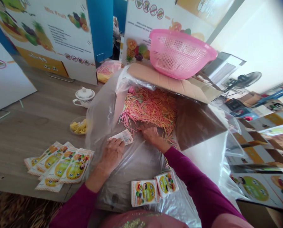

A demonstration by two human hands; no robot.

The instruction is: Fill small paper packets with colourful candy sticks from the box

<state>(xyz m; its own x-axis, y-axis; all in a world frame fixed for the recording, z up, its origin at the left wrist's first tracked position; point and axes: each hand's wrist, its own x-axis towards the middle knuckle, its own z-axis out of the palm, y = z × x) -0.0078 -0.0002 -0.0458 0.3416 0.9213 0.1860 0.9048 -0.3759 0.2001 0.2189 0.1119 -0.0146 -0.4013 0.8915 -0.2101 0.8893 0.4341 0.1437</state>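
In the head view, I see the left hand [113,153] near the centre, its fingers gripping a small packet [126,137]. The right hand [151,133] touches the near edge of the coloured sticks [151,106] at the centre; I cannot tell if its fingers are closed on any. Above them, a carton flap [162,80] and a pink basket [181,57] block my view behind. The tabletop [51,122] at left carries a lidded cup [84,96], a dish [78,118] and flat packets [72,167].

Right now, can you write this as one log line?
left hand: holding small packet | right hand: at colored sticks | lidded cup: on table
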